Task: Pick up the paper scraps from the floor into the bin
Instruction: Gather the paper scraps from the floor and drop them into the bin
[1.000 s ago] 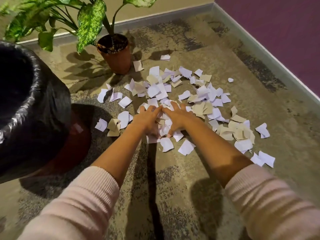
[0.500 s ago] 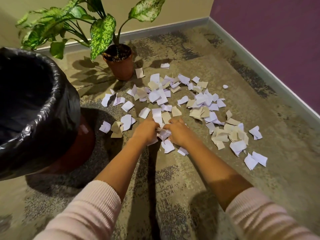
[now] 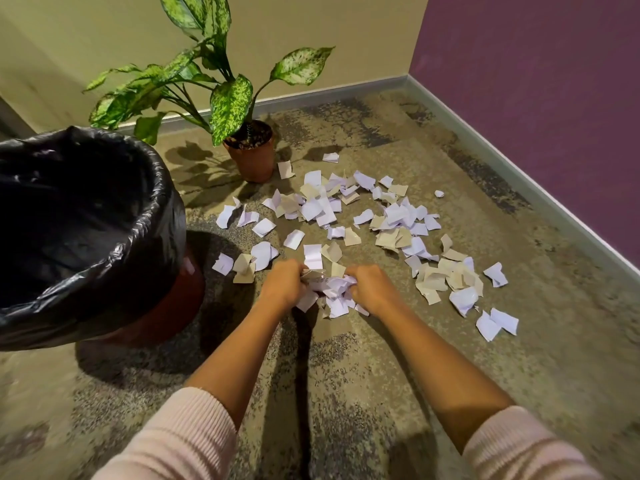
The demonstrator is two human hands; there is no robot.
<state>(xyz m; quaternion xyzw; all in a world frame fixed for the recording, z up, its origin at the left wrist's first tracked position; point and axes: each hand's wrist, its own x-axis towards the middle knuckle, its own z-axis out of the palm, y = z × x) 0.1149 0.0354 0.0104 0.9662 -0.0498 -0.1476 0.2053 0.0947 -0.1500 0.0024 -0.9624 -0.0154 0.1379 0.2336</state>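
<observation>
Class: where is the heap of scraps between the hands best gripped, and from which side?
Probably at both flanks, low: left hand from its left, right hand from its right, squeezing inward. The heap is loose crumpled pieces on the floor, so a one-sided pinch would likely shed them.

Single head-worn wide-angle view.
Looking forward and down, close over the floor [image 3: 346, 368], toward the room corner [image 3: 412, 64].

Can't really see the fingertips on the left hand [image 3: 282, 284] or the right hand [image 3: 372, 289], they're buried in the paper scraps [image 3: 330, 289] bunched between them. The bin [image 3: 149, 216] runs out of view on the left and inside it's just black. The plant [image 3: 228, 98] is cropped up top, and the sleeves [image 3: 180, 441] at the bottom.
</observation>
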